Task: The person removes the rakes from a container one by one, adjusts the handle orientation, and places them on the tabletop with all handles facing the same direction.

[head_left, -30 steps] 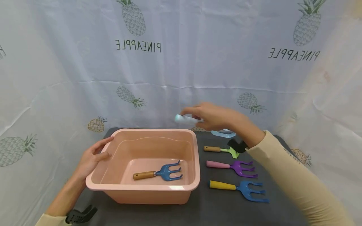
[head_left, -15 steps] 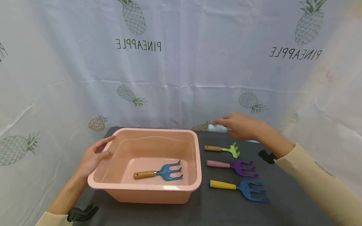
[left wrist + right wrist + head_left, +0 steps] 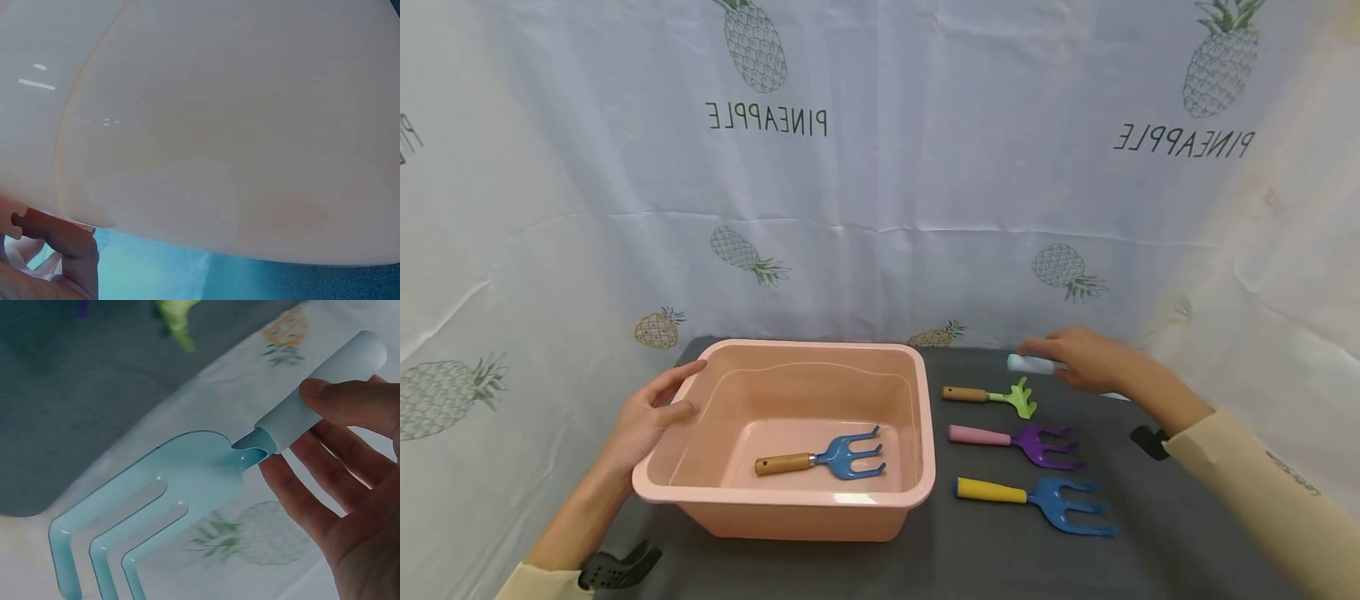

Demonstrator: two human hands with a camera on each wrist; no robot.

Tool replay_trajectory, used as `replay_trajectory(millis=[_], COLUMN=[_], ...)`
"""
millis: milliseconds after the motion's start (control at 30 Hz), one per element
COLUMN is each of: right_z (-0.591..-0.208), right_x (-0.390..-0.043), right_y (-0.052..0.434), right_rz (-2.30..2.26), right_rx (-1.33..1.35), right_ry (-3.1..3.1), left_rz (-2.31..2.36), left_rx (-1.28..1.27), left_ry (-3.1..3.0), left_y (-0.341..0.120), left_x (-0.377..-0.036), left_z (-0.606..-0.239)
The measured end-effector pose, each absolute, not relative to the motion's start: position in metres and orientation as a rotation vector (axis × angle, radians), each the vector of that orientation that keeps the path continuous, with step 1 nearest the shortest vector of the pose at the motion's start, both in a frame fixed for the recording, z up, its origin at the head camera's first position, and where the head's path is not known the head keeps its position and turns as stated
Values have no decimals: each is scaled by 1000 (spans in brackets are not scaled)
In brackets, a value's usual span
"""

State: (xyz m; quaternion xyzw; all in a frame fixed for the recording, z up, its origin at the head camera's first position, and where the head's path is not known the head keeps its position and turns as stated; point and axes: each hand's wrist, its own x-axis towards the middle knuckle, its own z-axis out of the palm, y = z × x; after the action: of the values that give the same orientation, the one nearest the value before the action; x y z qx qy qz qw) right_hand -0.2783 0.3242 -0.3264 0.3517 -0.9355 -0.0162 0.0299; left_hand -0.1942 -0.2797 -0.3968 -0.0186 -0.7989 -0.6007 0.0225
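Observation:
My left hand [image 3: 651, 425] grips the left rim of a pink plastic basin [image 3: 775, 497]. In the left wrist view its curled fingers [image 3: 72, 250] show at the basin's edge. Over the back right of the table, my right hand [image 3: 1086, 358] holds a pale blue garden hand fork [image 3: 200, 465] by its handle, thumb on one side and fingers on the other. The right wrist view shows its bent tines pointing away from the hand; in the head view the hand hides most of it. Inside the basin lies a blue hand fork [image 3: 842, 459] with a wooden handle.
Right of the basin, one below another on the dark table [image 3: 940, 567], lie a small green rake [image 3: 1021, 400], a purple fork with pink handle [image 3: 1037, 446] and a blue fork with yellow handle [image 3: 992, 492]. A pineapple-print curtain [image 3: 880, 167] hangs behind and at the sides.
My right hand has carried the pale blue hand fork to the right and down, from above the basin's back right corner to the table's back right. The left hand stays on the rim.

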Motion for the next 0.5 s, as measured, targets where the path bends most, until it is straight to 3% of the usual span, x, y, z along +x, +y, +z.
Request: replay_trajectory(millis=[500], right_z=[-376], right_x=[-298], right_y=[380], right_rz=[-104], right_rx=[1009], right_ry=[-2998], left_rz=[-1842], left_rx=[-46], left_ry=[-2499], left_y=[-278], left_x=[-194], left_z=[-395])
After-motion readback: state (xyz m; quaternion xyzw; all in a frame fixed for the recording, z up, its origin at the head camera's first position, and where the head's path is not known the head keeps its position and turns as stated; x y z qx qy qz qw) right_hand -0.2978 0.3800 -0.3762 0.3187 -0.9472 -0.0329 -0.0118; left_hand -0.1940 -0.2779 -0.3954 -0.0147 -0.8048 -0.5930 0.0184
